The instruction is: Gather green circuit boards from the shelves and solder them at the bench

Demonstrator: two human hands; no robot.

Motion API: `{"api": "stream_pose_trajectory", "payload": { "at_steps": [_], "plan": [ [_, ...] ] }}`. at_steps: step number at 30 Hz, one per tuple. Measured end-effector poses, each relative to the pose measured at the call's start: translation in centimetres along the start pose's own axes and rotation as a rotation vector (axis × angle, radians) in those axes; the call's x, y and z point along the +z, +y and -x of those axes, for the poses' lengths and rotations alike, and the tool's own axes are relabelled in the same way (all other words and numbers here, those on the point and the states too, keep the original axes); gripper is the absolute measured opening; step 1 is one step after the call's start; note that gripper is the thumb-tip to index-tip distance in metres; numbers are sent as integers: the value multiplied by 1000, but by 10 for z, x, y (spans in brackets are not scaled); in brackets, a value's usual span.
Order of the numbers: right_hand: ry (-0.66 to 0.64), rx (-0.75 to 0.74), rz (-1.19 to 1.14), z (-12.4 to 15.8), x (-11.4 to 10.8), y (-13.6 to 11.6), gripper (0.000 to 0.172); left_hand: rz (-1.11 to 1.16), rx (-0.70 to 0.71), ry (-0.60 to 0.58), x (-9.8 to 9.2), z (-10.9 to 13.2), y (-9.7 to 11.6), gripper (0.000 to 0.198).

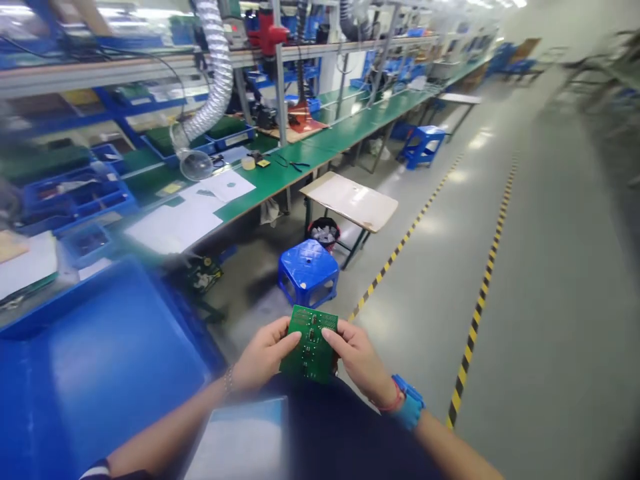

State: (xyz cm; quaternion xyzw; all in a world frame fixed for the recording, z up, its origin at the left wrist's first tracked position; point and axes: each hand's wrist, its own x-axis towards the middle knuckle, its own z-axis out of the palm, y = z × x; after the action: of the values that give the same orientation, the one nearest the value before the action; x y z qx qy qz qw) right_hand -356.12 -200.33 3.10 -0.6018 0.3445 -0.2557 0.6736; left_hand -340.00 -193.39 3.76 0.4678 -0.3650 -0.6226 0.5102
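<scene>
A green circuit board [311,357] with a column of small dark components is held up in front of my body. My left hand [264,352] grips its left edge, thumb lying on the face and the fingers behind. On the opposite edge my right hand [361,353] pinches it the same way. Both hands' fingertips are hidden behind the board. Below my left forearm lies a pale sheet or clear-covered card [240,440], partly cut off by the frame.
A large blue bin [120,353] stands at the left. The green workbench [330,148] carries white papers [173,223], pliers [299,165] and a silver duct [219,73]. A blue stool [309,263], a small table [350,199] and striped floor tape [475,320] are ahead.
</scene>
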Motion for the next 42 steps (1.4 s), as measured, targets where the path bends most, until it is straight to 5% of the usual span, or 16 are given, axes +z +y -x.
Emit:
{"api": "stream_pose_trajectory", "payload": {
  "at_steps": [4,8,13,18,21,24,28,31,35,39,42],
  "plan": [
    [-219,5,59,-67,-39,-30,29,92,58,185,9,-37,24,32],
    [-443,-14,180,-126,-35,-53,27,93,137,444,-4,-53,43,29],
    [-675,-65,346,-190,6,-55,27,40,151,697,-59,-66,51,20],
    [-697,-161,545,-257,50,-60,32,31,165,805,-127,-79,56,19],
    [-643,-107,530,-291,69,-61,31,-248,232,896,-158,-83,62,18],
    [-608,238,193,-320,86,-57,36,-734,443,1044,-184,-88,71,19],
    [-806,570,-255,-350,120,-50,46,-1390,696,1150,-211,-101,76,25],
    [-783,552,-278,-378,153,-47,34,-1578,663,1119,-232,-114,74,22],
    [-806,526,-199,-441,183,-45,35,-1538,554,1068,-275,-133,73,23],
    [-799,434,-118,-543,190,-54,39,-1312,314,1175,-347,-160,89,29],
    [-751,390,-16,-628,189,-65,39,-917,119,1354,-411,-187,110,27]
  ]
}}
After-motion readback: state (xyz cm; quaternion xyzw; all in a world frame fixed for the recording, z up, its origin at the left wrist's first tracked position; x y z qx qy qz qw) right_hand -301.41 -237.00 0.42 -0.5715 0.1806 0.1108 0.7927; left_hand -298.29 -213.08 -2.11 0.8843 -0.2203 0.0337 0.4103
